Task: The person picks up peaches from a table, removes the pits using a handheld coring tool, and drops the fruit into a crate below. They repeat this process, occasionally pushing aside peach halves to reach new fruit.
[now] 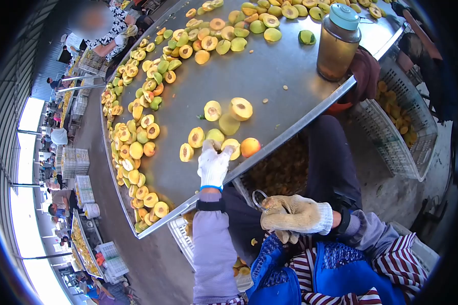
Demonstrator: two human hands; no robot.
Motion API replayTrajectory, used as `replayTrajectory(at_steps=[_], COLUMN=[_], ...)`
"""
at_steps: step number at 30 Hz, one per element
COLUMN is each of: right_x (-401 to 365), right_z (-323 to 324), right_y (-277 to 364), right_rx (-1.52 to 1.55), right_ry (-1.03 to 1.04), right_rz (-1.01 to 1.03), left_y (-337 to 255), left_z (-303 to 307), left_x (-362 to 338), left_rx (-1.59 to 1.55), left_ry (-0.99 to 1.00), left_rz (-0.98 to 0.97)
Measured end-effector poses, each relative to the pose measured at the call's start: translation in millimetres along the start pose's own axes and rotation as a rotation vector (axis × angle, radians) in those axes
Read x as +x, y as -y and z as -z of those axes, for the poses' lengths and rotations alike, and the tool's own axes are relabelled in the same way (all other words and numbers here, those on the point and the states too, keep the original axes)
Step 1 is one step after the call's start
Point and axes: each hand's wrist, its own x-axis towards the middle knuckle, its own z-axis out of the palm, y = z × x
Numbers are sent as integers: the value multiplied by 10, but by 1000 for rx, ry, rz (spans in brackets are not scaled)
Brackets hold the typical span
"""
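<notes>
My left hand, in a white glove, reaches over the metal table's near edge. Its fingers are apart: fingertips touch a yellow-green peach half, while the thumb lies against a cut peach half. Beside them are a red-orange peach and more cut halves, one showing a brown center. Over my lap, my right hand, in a tan-and-white glove, is closed around a small tool with a curved metal loop. The tool's handle is hidden by the glove.
Many peach halves line the left and far sides of the metal table. A bottle with a teal lid stands near the right edge, beside a dark cloth. A fruit-filled crate is on the right. Another person stands across the table.
</notes>
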Motion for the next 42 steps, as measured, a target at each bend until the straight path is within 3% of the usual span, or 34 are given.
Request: replayTrajectory(at_steps=[1, 2, 5, 7, 8, 9, 11, 14, 17, 20, 24, 27, 30, 33, 37, 41, 42], right_x=[-16, -44, -70, -57, -43, -36, -48, -60, -94, -71, -111, -151, -216, -246, -274, -338, -316], right_z=[-10, -13, 17, 13, -13, -30, -45, -64, -91, -86, -120, -110, -173, -143, -126, -48, -20], right_y=[24, 54, 38, 31, 35, 33, 3, -60, -46, -118, -136, -170, -53, -15, -43, -21, -45], right_rx=[-20, -40, -112, -189, -234, -281, -326, -369, -379, -437, -483, -607, -294, -170, -23, 19, 45], right_ry=[-25, -55, -128, -161, -177, -193, -190, -203, -223, -257, -297, -299, -129, 74, 99, 168, 205], right_rz=[-6, -10, -3, 9, 14, 21, 50, 70, 96, 250, 394, 312, 208, -26, 36, -100, -129], left_y=[7, 182, -167, -321, -390, -353, -412, -517, -710, -694, -905, -886, -869, -986, -1136, -1120, -1202], left_z=[5, -76, 55, 19, -16, 47, 50, 54, 51, 59, 4, -48, -93, 91, -17, 85, 113], left_x=[-80, -95, -591, -856, -957, -1032, -1146, -1259, -1364, -1463, -1577, -1615, -1704, -1733, -1695, -1662, -1684], left_rx=[-155, -521, -982, -1245, -1352, -1453, -1492, -1521, -1349, -1362, -1310, -1330, -1240, -1091, -804, -733, -783], left_ry=[14, 45, 165, 165, 217, 415, 440, 251, 98, 169, -1, -29, -80, 30, -150, 15, 61], left_rz=[58, 51, 7, 69, 55, 101, 37, 86, 115, 60, 30, -51, -180, -186, -296, -265, -139])
